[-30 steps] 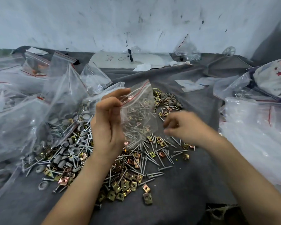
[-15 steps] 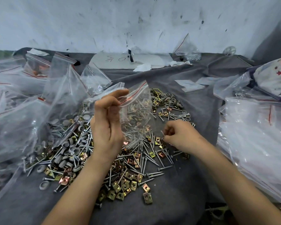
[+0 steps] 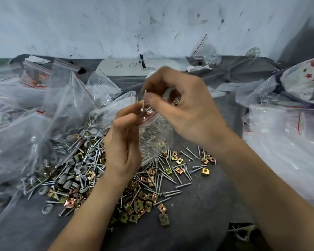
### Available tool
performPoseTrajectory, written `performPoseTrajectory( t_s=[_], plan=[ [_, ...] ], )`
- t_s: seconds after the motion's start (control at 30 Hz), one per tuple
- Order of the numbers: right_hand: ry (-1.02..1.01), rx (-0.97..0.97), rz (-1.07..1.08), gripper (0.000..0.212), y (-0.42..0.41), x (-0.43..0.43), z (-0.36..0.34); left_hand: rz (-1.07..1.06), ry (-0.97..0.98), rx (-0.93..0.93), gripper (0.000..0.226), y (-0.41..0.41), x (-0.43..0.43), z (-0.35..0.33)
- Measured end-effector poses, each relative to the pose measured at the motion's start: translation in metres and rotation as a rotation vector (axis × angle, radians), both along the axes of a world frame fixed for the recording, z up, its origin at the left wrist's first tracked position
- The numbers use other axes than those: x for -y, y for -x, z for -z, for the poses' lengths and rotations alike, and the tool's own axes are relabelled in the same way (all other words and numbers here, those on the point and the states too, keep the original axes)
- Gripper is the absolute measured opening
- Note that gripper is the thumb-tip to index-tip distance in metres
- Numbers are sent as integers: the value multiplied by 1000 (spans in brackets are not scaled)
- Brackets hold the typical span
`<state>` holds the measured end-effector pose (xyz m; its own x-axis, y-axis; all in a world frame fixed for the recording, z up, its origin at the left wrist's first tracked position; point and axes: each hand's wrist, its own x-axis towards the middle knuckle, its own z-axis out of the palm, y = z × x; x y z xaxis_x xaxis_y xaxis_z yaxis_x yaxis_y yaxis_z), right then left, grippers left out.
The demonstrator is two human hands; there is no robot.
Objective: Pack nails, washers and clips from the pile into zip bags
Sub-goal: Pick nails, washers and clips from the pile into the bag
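Above grey cloth (image 3: 198, 214), left hand (image 3: 123, 147) grips zip bag (image 3: 156, 134); right hand (image 3: 185, 109) pinches nail (image 3: 143, 103) at its mouth.

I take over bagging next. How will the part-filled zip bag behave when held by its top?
The zip bag is thin clear film, so probably floppy where the left hand grips it. Nails crowd its lower part, so likely bottom-heavy, and their points might pierce it.

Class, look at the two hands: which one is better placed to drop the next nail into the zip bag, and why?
Right hand: it pinches a nail just over the mouth of the zip bag, which the left hand grips.
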<state>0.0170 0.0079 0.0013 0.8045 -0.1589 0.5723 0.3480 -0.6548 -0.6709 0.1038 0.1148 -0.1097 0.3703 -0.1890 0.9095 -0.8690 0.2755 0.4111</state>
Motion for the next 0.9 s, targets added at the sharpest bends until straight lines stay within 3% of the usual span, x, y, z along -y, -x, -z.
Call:
performPoseTrajectory(
  t_s=[0.27, 0.33, 0.43, 0.53, 0.63, 0.7, 0.9],
  plan=[
    [-67, 15, 251, 5, 6, 31, 16, 29, 8, -19, 13, 1, -1, -4],
    [113, -309, 354, 7, 5, 46, 27, 25, 14, -31, 13, 3, 0, -5],
    [400, -854, 319, 12, 2, 56, 59, 10, 7, -17, 13, 4, -1, -6],
    [402, -975, 320, 15, 0, 51, 85, 2, 5, -24, 14, 5, -1, -7],
    [387, -934, 349, 17, -3, 50, 94, 5, -1, -43, 13, 6, -2, -7],
    [320, -808, 355, 13, -3, 51, 89, 18, -10, -39, 13, 6, -2, -7],
    [-293, -1, 175, 18, 9, 41, 24, 30, -34, -9, 13, 6, -1, -5]
  ],
)
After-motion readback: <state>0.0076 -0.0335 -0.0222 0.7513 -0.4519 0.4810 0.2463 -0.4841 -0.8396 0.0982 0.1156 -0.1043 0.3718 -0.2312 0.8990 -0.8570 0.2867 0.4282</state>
